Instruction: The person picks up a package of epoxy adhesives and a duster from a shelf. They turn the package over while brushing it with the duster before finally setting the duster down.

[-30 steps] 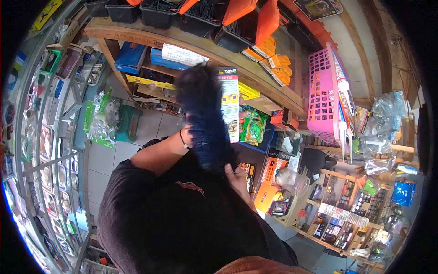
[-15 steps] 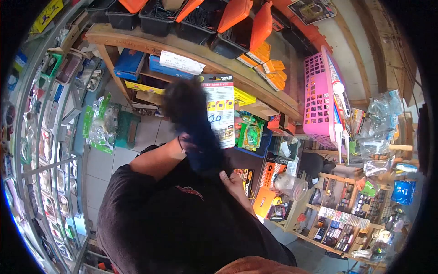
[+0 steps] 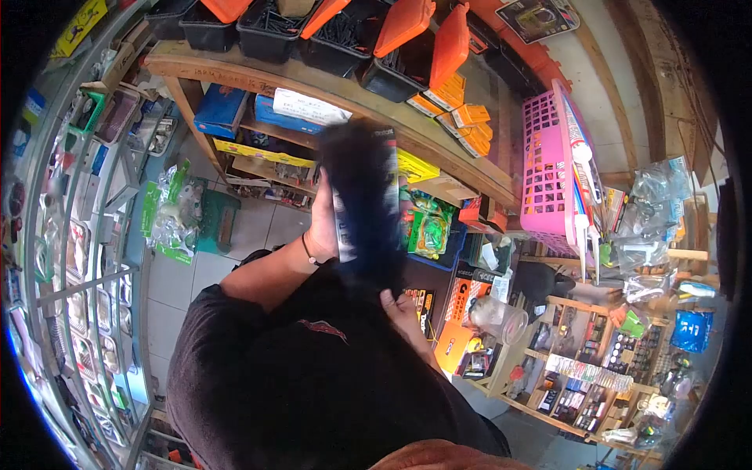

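Note:
My left hand (image 3: 323,223) is wrapped around the left edge of an epoxy adhesives card pack (image 3: 388,145), held upright in front of my chest. A dark, fluffy duster-like thing (image 3: 364,196), smeared by motion, lies across the pack and hides most of its printed face. Its lower end reaches down to my right hand (image 3: 403,312), whose fingers are closed around it beside my dark shirt. The grip itself is partly hidden.
A wooden shelf (image 3: 258,77) ahead carries black bins (image 3: 337,56) with orange lids. To the right hangs a pink basket (image 3: 544,168). Metal racks (image 3: 86,290) of packaged goods line the left; a wooden compartment rack (image 3: 580,368) stands lower right.
The dark duster-like thing has swung right, from over my left hand to across the pack's face. My left hand now shows, and the pack's print is mostly covered.

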Tool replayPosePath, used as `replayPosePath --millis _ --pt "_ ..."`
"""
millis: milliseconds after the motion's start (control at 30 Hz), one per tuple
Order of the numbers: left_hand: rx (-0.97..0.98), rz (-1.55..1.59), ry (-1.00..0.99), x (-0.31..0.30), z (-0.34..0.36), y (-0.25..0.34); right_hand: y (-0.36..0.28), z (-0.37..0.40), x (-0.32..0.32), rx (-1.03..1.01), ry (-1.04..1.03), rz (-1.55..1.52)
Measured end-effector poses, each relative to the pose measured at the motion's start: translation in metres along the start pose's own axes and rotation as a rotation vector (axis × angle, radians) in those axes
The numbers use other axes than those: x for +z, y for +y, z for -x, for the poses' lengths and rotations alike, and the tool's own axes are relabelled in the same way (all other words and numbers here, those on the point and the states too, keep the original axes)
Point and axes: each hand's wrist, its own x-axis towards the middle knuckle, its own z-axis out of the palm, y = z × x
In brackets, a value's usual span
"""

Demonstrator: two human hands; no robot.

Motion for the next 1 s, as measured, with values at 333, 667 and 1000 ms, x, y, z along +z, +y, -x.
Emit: replayPosePath --millis 333,667,1000 --pt "-0.041 -0.196 -0.065 0.000 0.003 0.004 -0.003 0.001 -0.001 -0.073 -0.052 0.271" --pt "-0.055 -0.096 -0.081 -0.002 -0.002 0.006 -0.013 -0.004 0.000 -0.020 0.013 -0.067" --pt "0.045 0.111 -0.134 -0.006 0.001 0.008 0.005 -0.008 0.005 0.028 0.059 -0.190"
